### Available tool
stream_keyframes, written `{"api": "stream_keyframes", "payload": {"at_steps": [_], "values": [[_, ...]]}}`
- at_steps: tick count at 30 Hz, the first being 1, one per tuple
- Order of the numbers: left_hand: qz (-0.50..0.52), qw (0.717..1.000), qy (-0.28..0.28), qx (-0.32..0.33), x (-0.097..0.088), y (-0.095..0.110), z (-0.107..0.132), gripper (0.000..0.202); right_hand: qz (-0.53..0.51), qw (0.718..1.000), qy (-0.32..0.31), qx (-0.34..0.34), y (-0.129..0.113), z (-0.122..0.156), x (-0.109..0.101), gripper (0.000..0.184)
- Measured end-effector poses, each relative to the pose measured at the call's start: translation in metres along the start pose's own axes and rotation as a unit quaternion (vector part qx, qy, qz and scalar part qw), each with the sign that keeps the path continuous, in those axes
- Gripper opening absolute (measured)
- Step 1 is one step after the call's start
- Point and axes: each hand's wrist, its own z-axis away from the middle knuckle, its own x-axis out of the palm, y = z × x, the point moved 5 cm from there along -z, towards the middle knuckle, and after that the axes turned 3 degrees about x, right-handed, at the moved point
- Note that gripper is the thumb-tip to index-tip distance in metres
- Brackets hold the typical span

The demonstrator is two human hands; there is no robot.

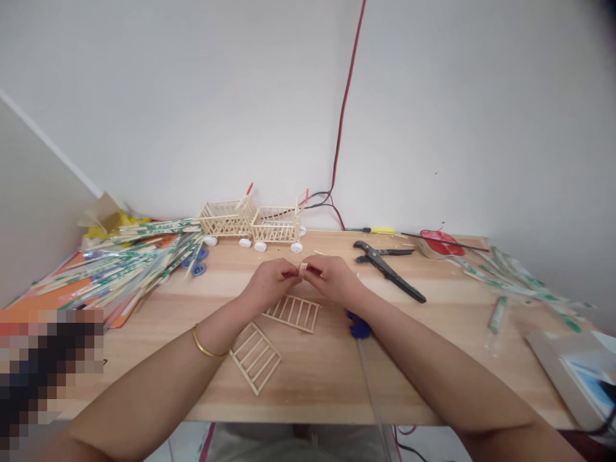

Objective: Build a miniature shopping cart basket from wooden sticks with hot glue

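My left hand and my right hand meet over the middle of the table. Between their fingertips is a small bundle of short pale wooden sticks, partly hidden by the fingers; both hands pinch it. Just below lies a ladder-like wooden stick panel, partly covered by my left hand. A second slatted stick panel rests nearer the front edge, beside my left forearm. Under my right wrist sits a dark blue object whose kind I cannot make out, with a clear thin strip running from it.
Two little stick carts with white wheels stand at the back. Wrapped chopsticks and blue wheels lie left. To the right are black-handled cutters, a red-and-white container, empty wrappers and a box.
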Motion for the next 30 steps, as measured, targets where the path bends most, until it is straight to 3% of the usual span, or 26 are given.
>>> {"api": "stream_keyframes", "payload": {"at_steps": [3,7,11,14,19,23,26,28,30], "values": [[-0.051,0.998,-0.032,0.015,0.003,-0.002,0.0,0.016,0.033,0.999,-0.011,0.0,0.004,-0.001,0.005,0.019],[-0.076,0.997,0.002,0.028,-0.006,0.001,0.0,0.021,0.024,0.999,0.035,0.013,0.007,-0.002,-0.004,0.016],[-0.184,0.981,0.056,-0.004,-0.027,0.003,0.001,0.033,0.053,0.998,-0.016,0.04,0.011,-0.002,-0.001,0.017],[-0.258,0.96,0.108,-0.023,-0.046,0.003,0.002,0.028,0.08,0.996,0.001,0.048,0.012,-0.002,-0.003,0.018],[-0.347,0.923,0.146,-0.078,-0.073,-0.001,0.001,0.023,0.141,0.979,-0.066,0.13,0.025,0.0,0.002,0.013],[-0.345,0.906,0.203,-0.137,-0.116,-0.003,0.009,0.026,0.152,0.974,-0.09,0.145,0.033,0.001,0.004,0.015],[-0.365,0.871,0.24,-0.225,-0.159,-0.009,0.027,0.028,0.159,0.971,-0.107,0.141,0.036,0.001,0.007,0.016],[-0.399,0.84,0.236,-0.282,-0.182,-0.017,0.041,0.031,0.165,0.97,-0.109,0.14,0.036,0.001,0.009,0.016],[-0.417,0.826,0.198,-0.322,-0.195,-0.03,0.051,0.035,0.17,0.969,-0.108,0.141,0.036,0.001,0.01,0.019]]}}
